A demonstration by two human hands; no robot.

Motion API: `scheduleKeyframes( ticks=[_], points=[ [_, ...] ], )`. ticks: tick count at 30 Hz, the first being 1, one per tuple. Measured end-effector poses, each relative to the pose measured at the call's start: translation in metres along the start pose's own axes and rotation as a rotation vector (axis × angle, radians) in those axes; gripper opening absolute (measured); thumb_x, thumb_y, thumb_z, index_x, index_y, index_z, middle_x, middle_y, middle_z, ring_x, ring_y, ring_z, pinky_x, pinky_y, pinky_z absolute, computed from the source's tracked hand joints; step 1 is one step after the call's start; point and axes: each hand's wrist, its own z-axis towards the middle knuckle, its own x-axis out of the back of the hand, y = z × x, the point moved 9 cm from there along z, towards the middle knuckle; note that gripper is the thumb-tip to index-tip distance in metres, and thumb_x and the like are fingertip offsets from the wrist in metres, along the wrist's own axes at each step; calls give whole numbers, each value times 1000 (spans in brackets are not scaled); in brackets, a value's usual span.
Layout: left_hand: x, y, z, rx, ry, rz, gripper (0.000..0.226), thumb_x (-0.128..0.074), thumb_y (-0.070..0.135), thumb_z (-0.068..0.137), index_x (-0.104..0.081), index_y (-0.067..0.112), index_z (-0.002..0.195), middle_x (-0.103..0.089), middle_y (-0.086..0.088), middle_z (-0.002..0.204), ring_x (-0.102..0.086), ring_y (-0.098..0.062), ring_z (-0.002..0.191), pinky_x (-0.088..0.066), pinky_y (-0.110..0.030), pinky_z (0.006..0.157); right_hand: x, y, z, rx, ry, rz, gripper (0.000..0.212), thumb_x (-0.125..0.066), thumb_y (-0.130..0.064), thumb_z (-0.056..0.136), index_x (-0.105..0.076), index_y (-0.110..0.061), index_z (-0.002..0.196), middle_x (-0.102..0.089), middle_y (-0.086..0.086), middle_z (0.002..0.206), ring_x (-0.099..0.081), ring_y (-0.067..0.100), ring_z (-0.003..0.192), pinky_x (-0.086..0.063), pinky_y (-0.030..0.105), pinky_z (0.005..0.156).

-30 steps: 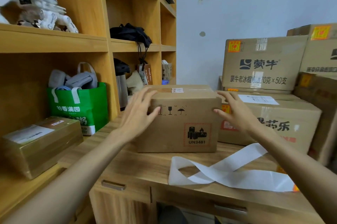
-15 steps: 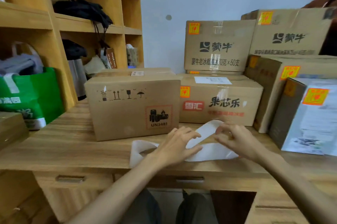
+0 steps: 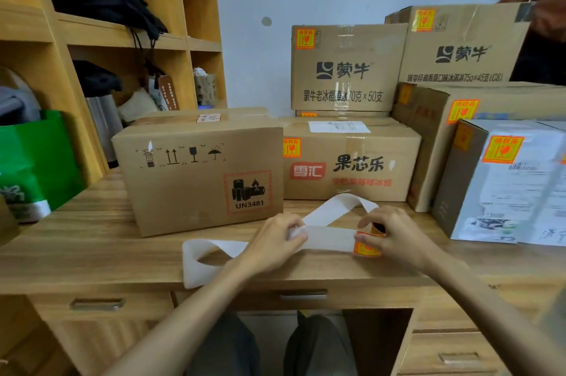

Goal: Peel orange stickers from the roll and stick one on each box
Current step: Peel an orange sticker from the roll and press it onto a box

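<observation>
Wooden desk [image 3: 92, 248], lower centre of frame: the orange sticker roll [image 3: 366, 248] sits in the right hand [image 3: 398, 238], thumb and fingers curled around it, while the left hand [image 3: 272, 248] pinches the white backing strip [image 3: 327, 238] stretched between them. A second ago both hands were pressed to the UN3481 box [image 3: 196, 182], centre left; they have since dropped to the roll. That box shows no orange sticker on its front, unlike the cartons [image 3: 352, 189] stacked to its right, so it is likely next. Whether a sticker edge is already lifted cannot be made out.
</observation>
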Motion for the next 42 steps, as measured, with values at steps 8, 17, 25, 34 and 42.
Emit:
scheduleKeyframes(
  ticks=[8, 17, 25, 34, 42],
  points=[
    [29, -21, -5, 17, 48, 70, 8, -63, 30, 97, -68, 24, 98, -61, 14, 96, -55, -3, 95, -47, -31, 86, -2, -40, -5, 104, 75, 235, 8, -76, -34, 84, -72, -27, 85, -60, -24, 84, -49, -14, 91, -35, 6, 69],
    [48, -42, -12, 61, 86, 105, 6, -63, 31, 97, -67, 26, 98, -62, 14, 98, -57, -4, 95, -51, -37, 88, -7, -19, -6, 37, 53, 277, 8, -72, -35, 88, -71, -32, 80, -63, -19, 88, -53, 1, 96, -44, 30, 83],
    [32, 3, -3, -218, 63, 475, 62, -61, 5, 92, -43, 27, 148, -49, 8, 139, -39, -13, 132, -27, -28, 112, -11, -30, 0, 91, 56, 234, 16, -69, -19, 91, -69, -35, 89, -63, -27, 96, -52, -3, 96, -39, 21, 78],
    [-9, 34, 16, -187, -19, 195, 52, -52, 37, 103, -38, 33, 152, -50, 11, 143, -38, -8, 135, -24, -30, 115, -12, -31, 3, 119, 36, 243, 21, -67, -19, 92, -72, -39, 97, -69, -20, 101, -55, 5, 97, -47, 34, 85],
    [-7, 16, 20, -79, 0, 87, 22, -57, 37, 101, -72, 22, 106, -48, 10, 99, -44, -10, 104, -39, -35, 97, -6, -33, 6, 149, 61, 213, 20, -66, -13, 92, -76, -29, 100, -64, -26, 90, -58, 4, 93, -47, 30, 83]
  ],
)
